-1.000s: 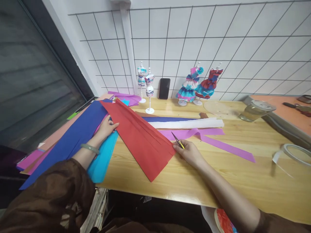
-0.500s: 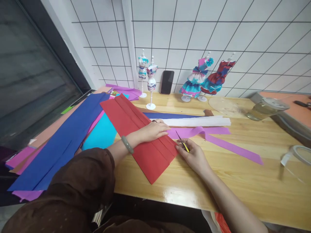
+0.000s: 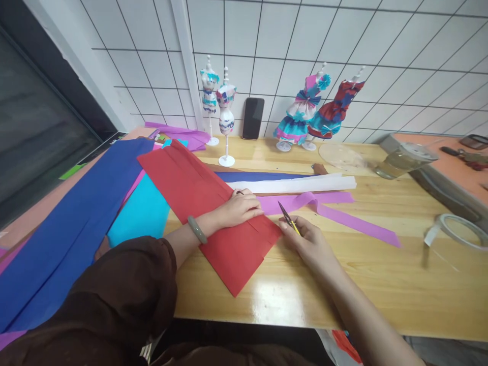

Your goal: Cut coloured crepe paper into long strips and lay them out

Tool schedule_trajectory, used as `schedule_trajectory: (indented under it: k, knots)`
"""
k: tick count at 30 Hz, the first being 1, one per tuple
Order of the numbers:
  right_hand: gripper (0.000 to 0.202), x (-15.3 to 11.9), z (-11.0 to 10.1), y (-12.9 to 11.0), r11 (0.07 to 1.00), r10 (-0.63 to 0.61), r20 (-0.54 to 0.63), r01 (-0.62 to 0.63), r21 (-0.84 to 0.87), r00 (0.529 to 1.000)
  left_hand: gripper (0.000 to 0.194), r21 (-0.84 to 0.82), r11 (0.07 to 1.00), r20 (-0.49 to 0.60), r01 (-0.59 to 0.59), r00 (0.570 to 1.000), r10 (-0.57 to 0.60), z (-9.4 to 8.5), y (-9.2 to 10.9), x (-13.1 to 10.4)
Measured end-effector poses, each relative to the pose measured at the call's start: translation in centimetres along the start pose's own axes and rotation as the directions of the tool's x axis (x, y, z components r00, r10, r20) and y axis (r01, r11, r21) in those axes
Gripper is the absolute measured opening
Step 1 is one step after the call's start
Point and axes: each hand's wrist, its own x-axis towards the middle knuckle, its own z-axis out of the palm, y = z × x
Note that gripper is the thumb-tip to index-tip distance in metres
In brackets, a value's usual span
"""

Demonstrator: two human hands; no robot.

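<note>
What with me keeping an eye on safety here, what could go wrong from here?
The points of the scissors in the right hand sit near the left hand, so a slip might nick a finger. They are also close to the purple strip and could snag it. The cup holds liquid and looks uncovered by any hand; a knock might wet the papers.

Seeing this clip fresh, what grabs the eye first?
The red paper, lying slantwise mid-table under the left hand. Next, two dressed mannequins stand against the tiled wall, right of the phone. Blue paper sprawls over the table's left side.
</note>
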Motion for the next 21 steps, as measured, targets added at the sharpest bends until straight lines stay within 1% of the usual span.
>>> schedule_trajectory:
  k: [4, 6, 7, 9, 11, 12, 14, 21]
  knots:
    - [0.047, -2.6, -2.2, 0.1, 0.987, 0.083, 0.023, -0.079, -0.138, 0.996, 0.03, -0.011, 1.0, -0.013, -0.008, 1.0, 0.008, -0.1, 0.1, 0.1]
    - [0.047, -4.2, -2.9, 0.2, 0.973, 0.184, 0.088, -0.168, -0.158, 0.979, 0.031, -0.018, 1.0, -0.015, -0.015, 1.0, 0.015, -0.1, 0.1, 0.1]
    - [0.047, -4.9, -3.0, 0.2, 0.962, 0.249, 0.135, -0.229, -0.151, 0.959, 0.032, -0.021, 1.0, -0.019, -0.022, 1.0, 0.021, -0.1, 0.0, 0.1]
    - [0.049, -6.0, -2.9, 0.1, 0.928, 0.371, 0.224, -0.35, -0.13, 0.901, 0.033, -0.028, 0.999, -0.03, -0.041, 0.999, 0.04, 0.0, -0.1, 0.1]
    - [0.052, -6.5, -2.5, -0.2, 0.9, 0.436, 0.287, -0.418, -0.123, 0.853, 0.035, -0.036, 0.997, -0.039, -0.064, 0.997, 0.063, 0.1, -0.3, 0.0]
    - [0.052, -6.5, -2.2, -0.3, 0.895, 0.445, 0.307, -0.428, -0.125, 0.842, 0.036, -0.039, 0.996, -0.041, -0.074, 0.997, 0.073, 0.2, -0.4, 0.0]
    - [0.053, -6.4, -1.8, -0.4, 0.895, 0.446, 0.327, -0.425, -0.137, 0.833, 0.038, -0.04, 0.995, -0.047, -0.092, 0.995, 0.09, 0.3, -0.6, 0.0]
    - [0.052, -5.6, -1.2, 0.1, 0.89, 0.449, 0.32, -0.384, -0.247, 0.835, 0.042, 0.005, 0.989, -0.066, -0.147, 0.987, 0.147, 0.8, -1.2, 0.0]
